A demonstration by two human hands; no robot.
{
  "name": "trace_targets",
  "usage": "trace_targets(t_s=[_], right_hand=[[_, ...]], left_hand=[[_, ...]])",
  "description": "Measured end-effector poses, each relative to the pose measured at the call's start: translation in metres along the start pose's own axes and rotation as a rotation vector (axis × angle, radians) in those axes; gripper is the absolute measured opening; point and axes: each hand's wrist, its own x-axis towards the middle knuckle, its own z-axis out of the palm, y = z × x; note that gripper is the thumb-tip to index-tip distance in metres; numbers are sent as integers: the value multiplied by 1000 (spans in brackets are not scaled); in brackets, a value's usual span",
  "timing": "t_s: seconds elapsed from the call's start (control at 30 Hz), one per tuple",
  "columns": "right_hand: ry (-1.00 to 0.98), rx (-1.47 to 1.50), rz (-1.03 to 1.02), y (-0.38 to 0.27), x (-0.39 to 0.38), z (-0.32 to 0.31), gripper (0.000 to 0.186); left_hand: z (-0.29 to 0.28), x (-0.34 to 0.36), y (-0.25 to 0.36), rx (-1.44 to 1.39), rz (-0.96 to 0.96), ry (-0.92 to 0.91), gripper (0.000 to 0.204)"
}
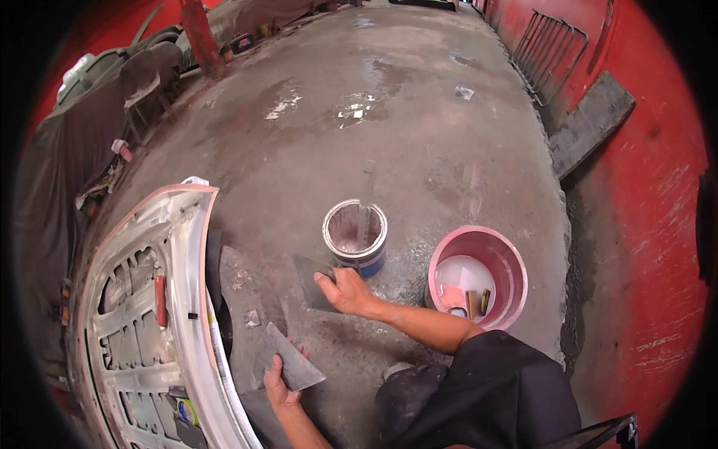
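A flat grey filler spreader point(292, 361) lies across my left hand point(280, 382), gripped between thumb and fingers. My right hand point(345, 290) pinches a second grey spreader point(310, 278) by its right side, just in front of an open tin point(374, 266). The tin is blue outside with a pale rim, and its inner wall is smeared with pinkish paste. A flat stick point(364, 217) stands up in it, leaning on the rim. Left of both hands is a bare vehicle panel point(198, 254) with cut-outs and a pinkish edge.
A pink tub point(514, 258) on the right holds pale liquid, a pink piece and small blocks. On the panel lie a red bar-shaped tool point(160, 301) and a tape roll point(186, 411). A board point(594, 123) and metal rack point(550, 52) lean by the red wall.
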Motion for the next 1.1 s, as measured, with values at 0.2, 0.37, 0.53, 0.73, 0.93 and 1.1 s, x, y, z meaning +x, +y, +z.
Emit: trace_targets(t_s=[0.2,0.37,0.53,0.73,0.93,1.1], right_hand=[[172,382,201,34,-12,54,33],[-310,859,394,28,-30,79,33],[-400,649,499,48,-30,81,36],[-395,806,461,35,-37,81,37],[-473,450,401,19,-52,68,32],[-837,109,329,38,-109,47,46]], left_hand=[[-27,11,-29,-86,5,-8,46],[-29,16,-28,-67,12,-34,47],[-12,11,-15,136,-18,73,40],[-1,-3,-5,252,27,40,36],[3,9,-10,307,294,221,37],[-5,-10,63,-39,607,408,44]])
